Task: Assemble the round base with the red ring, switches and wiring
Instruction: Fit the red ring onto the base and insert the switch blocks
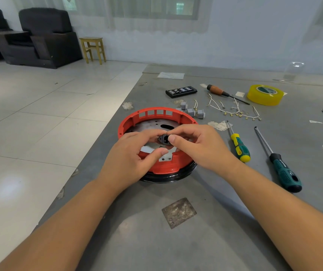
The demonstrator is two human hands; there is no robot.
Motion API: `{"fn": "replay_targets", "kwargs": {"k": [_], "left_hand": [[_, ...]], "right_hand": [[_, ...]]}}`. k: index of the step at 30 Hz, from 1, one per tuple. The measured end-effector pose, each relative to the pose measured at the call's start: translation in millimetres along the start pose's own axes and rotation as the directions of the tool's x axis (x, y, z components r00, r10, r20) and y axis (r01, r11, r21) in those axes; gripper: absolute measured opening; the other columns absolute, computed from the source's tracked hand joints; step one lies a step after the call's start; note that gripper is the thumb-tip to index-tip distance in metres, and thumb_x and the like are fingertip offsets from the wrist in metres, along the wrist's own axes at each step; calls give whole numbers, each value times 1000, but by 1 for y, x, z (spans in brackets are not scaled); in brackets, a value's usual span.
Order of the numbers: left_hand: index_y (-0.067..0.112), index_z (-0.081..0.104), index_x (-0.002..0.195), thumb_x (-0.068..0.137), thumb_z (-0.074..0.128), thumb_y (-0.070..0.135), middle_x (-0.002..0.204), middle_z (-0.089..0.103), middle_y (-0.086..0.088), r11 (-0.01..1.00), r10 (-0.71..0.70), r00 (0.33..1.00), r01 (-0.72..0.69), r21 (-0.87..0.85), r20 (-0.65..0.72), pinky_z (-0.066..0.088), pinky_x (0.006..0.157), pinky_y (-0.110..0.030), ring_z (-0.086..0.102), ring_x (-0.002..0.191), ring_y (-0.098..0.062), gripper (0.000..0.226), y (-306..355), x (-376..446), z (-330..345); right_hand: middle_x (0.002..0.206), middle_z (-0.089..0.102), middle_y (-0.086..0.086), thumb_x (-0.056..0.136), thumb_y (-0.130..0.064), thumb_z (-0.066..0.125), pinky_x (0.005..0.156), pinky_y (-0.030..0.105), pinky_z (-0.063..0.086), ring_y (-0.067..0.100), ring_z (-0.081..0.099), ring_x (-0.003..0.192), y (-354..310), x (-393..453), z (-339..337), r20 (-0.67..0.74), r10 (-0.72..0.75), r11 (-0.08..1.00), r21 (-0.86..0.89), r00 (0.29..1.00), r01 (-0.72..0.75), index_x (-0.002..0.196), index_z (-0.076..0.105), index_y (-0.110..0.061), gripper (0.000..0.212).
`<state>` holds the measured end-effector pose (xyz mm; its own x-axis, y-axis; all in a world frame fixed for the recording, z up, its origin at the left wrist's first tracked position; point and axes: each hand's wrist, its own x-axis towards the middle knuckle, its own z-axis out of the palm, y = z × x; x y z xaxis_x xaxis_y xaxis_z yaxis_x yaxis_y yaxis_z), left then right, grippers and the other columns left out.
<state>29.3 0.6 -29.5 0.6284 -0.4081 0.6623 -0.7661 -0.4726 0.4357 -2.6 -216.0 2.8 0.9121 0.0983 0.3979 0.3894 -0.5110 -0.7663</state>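
The round base [166,178], black at the bottom, lies on the grey table with the red ring [156,112] seated on top and a metal plate [151,124] inside. Above the ring's near side, a small black socket [164,139] is pinched between both hands. My left hand [131,155] holds it from the left with curled fingers, thumb stretched below. My right hand [194,143] pinches it from the right with thumb and forefinger. Grey switches [191,111] and white wiring [233,110] lie behind the ring.
Two green-handled screwdrivers [240,147] [284,173] lie to the right of the base. Farther back are a wooden-handled screwdriver [218,91], a black bit case [181,91] and a yellow tape roll [264,94]. The table's left edge [106,137] drops to a tiled floor.
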Motion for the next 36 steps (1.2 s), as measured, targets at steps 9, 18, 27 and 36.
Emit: {"fn": "replay_targets", "kwargs": {"k": [9, 18, 27, 36], "left_hand": [[34, 72, 126, 93, 62, 55, 112, 56, 44, 1000, -1, 1000, 1, 12, -29, 37, 99, -2, 57, 109, 11, 40, -1, 1, -2], [30, 73, 120, 91, 61, 53, 108, 67, 28, 999, 18, 990, -23, 31, 138, 48, 92, -19, 63, 101, -3, 39, 0, 3, -11], [20, 69, 126, 96, 62, 44, 116, 74, 9, 988, 89, 992, -100, 121, 94, 36, 107, -21, 59, 111, -8, 39, 0, -8, -6], [21, 73, 123, 95, 67, 42, 116, 63, 23, 997, 59, 997, -56, 47, -55, 34, 108, -15, 56, 113, 3, 35, 4, -20, 3]], "right_hand": [[85, 77, -12, 94, -23, 73, 72, 12, 49, 3, 72, 83, 2, -3, 1, 16, -36, 999, -10, 999, 36, 103, 76, -24, 9], [86, 75, -10, 88, -13, 78, 76, 8, 47, 5, 70, 86, 6, -12, -3, 59, -141, 988, -51, 988, 144, 104, 78, -19, 17], [86, 75, -9, 88, -11, 77, 77, 8, 46, 3, 68, 86, 4, -14, -2, 16, -182, 978, -97, 983, 183, 99, 80, -20, 15], [92, 60, -46, 86, -30, 73, 94, 21, 42, -6, 53, 102, 7, -32, 19, -162, -249, 938, -285, 955, 196, 103, 77, -32, 17]]}}
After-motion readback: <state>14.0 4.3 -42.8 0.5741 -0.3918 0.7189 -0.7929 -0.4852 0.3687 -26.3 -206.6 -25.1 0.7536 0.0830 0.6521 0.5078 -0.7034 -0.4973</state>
